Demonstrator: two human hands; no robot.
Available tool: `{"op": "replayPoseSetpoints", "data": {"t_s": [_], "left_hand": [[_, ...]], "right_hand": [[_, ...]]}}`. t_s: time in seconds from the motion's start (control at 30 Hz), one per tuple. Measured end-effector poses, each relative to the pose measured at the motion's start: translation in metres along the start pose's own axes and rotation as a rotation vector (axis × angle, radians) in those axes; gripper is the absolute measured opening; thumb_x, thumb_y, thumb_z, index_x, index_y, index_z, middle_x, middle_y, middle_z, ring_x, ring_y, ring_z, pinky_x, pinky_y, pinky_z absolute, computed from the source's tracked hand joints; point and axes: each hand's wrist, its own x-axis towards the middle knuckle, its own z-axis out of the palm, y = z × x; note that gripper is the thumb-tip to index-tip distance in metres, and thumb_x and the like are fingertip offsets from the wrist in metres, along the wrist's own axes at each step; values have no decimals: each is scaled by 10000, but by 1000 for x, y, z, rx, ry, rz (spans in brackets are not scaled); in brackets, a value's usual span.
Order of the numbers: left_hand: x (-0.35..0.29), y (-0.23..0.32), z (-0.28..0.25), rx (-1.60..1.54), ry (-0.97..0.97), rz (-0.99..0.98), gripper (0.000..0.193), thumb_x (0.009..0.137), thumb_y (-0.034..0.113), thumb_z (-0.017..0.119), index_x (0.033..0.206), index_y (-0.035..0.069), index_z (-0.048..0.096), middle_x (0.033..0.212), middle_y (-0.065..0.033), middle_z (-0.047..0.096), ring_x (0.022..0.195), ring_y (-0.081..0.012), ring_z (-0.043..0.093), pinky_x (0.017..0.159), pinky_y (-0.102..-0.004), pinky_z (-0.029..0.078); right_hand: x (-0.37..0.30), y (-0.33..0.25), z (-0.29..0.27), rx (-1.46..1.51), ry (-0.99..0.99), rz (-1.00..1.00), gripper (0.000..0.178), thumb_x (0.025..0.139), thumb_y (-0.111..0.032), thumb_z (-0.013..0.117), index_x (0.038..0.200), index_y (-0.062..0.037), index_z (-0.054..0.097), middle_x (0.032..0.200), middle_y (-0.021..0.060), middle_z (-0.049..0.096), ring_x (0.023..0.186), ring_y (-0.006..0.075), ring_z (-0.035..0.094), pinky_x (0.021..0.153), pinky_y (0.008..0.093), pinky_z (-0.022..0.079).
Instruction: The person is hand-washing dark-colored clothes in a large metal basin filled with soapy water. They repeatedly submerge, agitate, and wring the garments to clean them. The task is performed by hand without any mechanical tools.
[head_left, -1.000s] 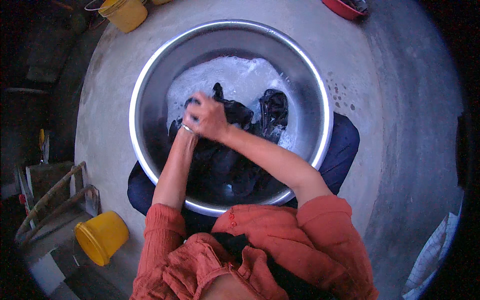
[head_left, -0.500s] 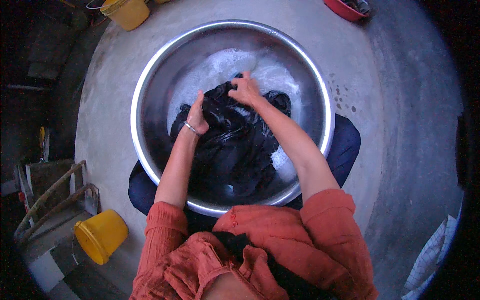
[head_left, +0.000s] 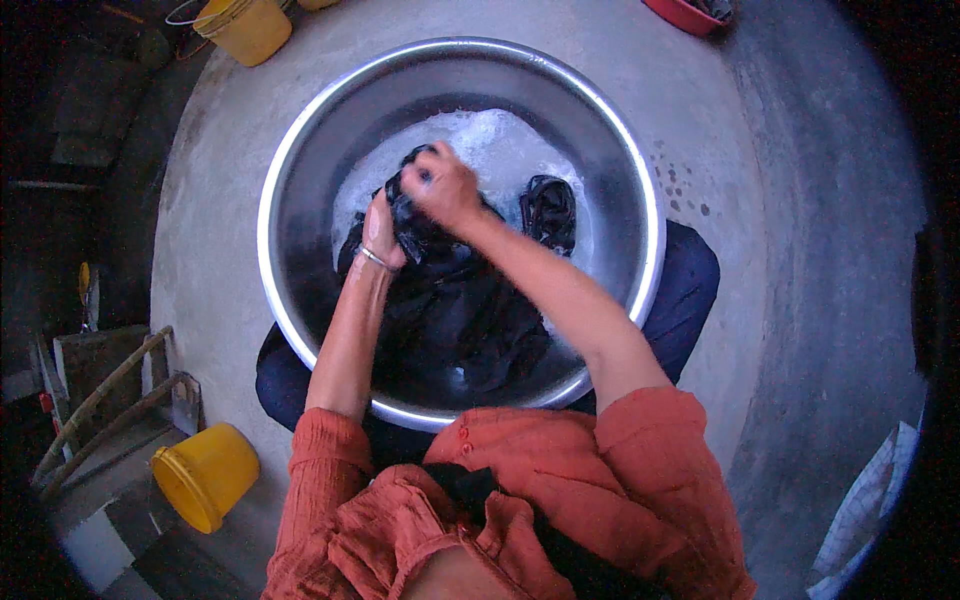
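A wide steel basin (head_left: 645, 180) holds dark wet black cloth (head_left: 460, 310) in foamy water (head_left: 495, 135). My right hand (head_left: 442, 190), slightly smeared by motion, is closed on a bunched part of the cloth at its far left side. Just below and left of it, my left hand (head_left: 382, 235) grips the same bunch from its left side, with its fingers partly behind the fabric. A metal bracelet (head_left: 375, 259) circles my left wrist. A separate-looking fold of black cloth (head_left: 548, 215) lies in the suds to the right of my right forearm.
The basin stands between my knees on a concrete floor (head_left: 710, 300). One yellow bucket (head_left: 215, 470) lies tipped at lower left, beside wooden handles (head_left: 100, 405). Another yellow bucket (head_left: 250, 30) is at the far left, and a red tub (head_left: 685, 15) at the far right.
My right hand has moved left and closed on the black cloth near my left hand. The bunch has been lifted toward the far left, and my left hand has shifted slightly left.
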Motion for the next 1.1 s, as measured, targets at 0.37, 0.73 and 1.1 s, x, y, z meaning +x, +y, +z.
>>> {"op": "replayPoseSetpoints", "data": {"t_s": [0.37, 0.73, 1.1], "left_hand": [[16, -7, -9, -15, -88, -180, 592, 875, 563, 296, 1198, 103, 481, 1149, -80, 547, 1042, -262, 526, 911, -435, 407], [37, -17, -72, 180, -336, 354, 386, 894, 447, 395, 878, 107, 578, 761, -32, 555, 706, -175, 557, 661, -307, 476], [-14, 22, 33, 1034, 89, 216, 441, 773, 424, 615, 929, 12, 586, 821, -36, 580, 748, -144, 520, 685, -279, 416]], "right_hand": [[16, 90, -14, -391, -413, 348, 497, 674, -415, 635, 1114, -197, 558, 1282, 208, 300, 1094, 449, 390, 882, 487, 384], [-50, -52, -10, 144, -152, -351, 218, 695, -297, 642, 680, -94, 563, 891, 186, 534, 641, 338, 588, 547, 409, 486], [14, 18, -120, -409, -960, 185, 381, 725, -356, 550, 945, -56, 634, 945, 205, 607, 889, 361, 579, 785, 423, 447]]}}
